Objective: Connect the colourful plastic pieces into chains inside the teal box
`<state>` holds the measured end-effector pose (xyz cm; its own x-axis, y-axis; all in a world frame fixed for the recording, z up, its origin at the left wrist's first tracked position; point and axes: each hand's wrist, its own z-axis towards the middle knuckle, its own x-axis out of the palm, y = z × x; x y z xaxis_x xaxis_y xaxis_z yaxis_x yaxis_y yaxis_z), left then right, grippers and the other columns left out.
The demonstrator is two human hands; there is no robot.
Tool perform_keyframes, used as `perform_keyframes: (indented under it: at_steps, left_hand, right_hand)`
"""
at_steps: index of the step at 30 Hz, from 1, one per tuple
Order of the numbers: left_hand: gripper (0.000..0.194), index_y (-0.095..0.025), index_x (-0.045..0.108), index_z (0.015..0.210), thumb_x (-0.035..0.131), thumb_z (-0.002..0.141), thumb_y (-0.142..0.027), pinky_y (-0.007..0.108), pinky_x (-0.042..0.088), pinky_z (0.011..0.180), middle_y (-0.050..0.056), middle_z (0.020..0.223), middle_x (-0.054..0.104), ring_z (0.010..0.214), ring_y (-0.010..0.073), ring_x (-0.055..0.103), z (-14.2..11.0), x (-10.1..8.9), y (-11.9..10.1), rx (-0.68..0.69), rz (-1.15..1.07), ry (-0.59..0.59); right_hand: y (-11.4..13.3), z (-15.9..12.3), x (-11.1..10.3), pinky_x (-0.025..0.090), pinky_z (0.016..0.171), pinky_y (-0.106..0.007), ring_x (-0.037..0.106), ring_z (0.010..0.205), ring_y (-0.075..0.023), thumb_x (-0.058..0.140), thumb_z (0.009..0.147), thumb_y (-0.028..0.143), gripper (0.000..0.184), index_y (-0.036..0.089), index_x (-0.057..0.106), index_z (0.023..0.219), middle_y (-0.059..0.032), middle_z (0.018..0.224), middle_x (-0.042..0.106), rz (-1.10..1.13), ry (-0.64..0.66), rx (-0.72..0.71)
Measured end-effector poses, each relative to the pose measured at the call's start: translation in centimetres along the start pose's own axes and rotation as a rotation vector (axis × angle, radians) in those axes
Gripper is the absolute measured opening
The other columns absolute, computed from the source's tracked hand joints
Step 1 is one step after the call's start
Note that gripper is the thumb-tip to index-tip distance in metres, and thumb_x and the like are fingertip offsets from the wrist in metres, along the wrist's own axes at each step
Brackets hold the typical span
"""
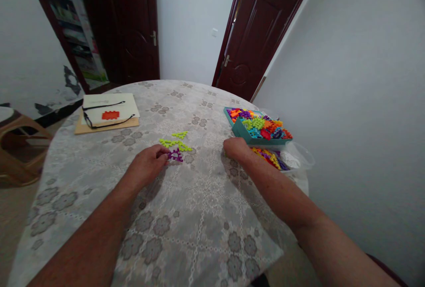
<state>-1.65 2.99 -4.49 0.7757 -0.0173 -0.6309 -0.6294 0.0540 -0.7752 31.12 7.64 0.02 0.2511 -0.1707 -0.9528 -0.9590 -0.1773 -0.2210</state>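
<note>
Patterned tablecloth (199, 238), grey and white, floral, covering a rounded table from the near edge outward.

Left hand (149, 163), near the table's middle, slightly left: thumb and fingers in a narrow pinch, holding one purple triangular piece (179, 156), notched, openwork, at the fingertips just over the cloth.

Right hand (236, 147), right of the middle: fingers curled downward, their tips hidden; cannot tell whether anything is held.

Clear plastic tub (308, 156), right, partly behind the right forearm: yellow, red and purple pieces inside.

Lime-green strip (175, 145), toothed, flat on the cloth just beyond the purple piece. Lime-green triangle (181, 134), smaller, just farther out.

Near teal container (244, 133), right, beyond the right hand: heaped with mixed coloured pieces. Far teal container (229, 117), directly behind, likewise filled.

Far left of the table: brown pad (99, 128), white paper upon it (129, 101), with dark-framed glasses (86, 119) and an orange-red piece (110, 115) on the paper.

Far background: two dark red-brown doors (262, 26), left and right; white wall switch (214, 32) between.
</note>
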Motion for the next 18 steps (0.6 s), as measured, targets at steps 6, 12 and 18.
perform_keyframes:
  at_steps: [6, 12, 18]
  left_hand:
    - [0.040, -0.021, 0.076, 0.105, 0.054, 0.080, -0.042, 0.031, 0.050, 0.067, 0.005, 0.089, 0.079, 0.078, 0.0247, 0.071, -0.2, -0.2, -0.7, -0.005, 0.043, 0.019]
    - [0.039, -0.021, 0.076, 0.101, 0.052, 0.081, -0.043, 0.032, 0.047, 0.069, 0.005, 0.087, 0.078, 0.082, 0.0258, 0.069, -0.6, -0.3, -1.4, -0.005, 0.115, 0.004]
    - [0.037, -0.022, 0.077, 0.099, 0.052, 0.080, -0.043, 0.032, 0.046, 0.068, 0.004, 0.082, 0.076, 0.081, 0.0259, 0.068, -0.7, -0.3, -1.7, -0.008, 0.114, 0.008]
  right_hand:
    - [0.5, -1.1, 0.1, 0.056, 0.092, -0.034, 0.076, 0.112, -0.0321, 0.068, 0.089, 0.018, 0.029, 0.011, 0.078, 0.115, -0.0240, 0.118, 0.078, 0.018, -0.075, -0.017]
    - [-2.8, -2.4, -2.5, 0.049, 0.080, -0.029, 0.072, 0.101, -0.0251, 0.058, 0.097, 0.025, 0.028, 0.016, 0.070, 0.121, -0.0153, 0.114, 0.078, 0.120, -0.286, 0.027]
    - [-11.3, -3.3, -4.2, 0.036, 0.065, -0.027, 0.062, 0.077, -0.0185, 0.061, 0.092, 0.027, 0.014, 0.018, 0.071, 0.094, -0.0061, 0.088, 0.075, 0.330, -0.537, 0.297]
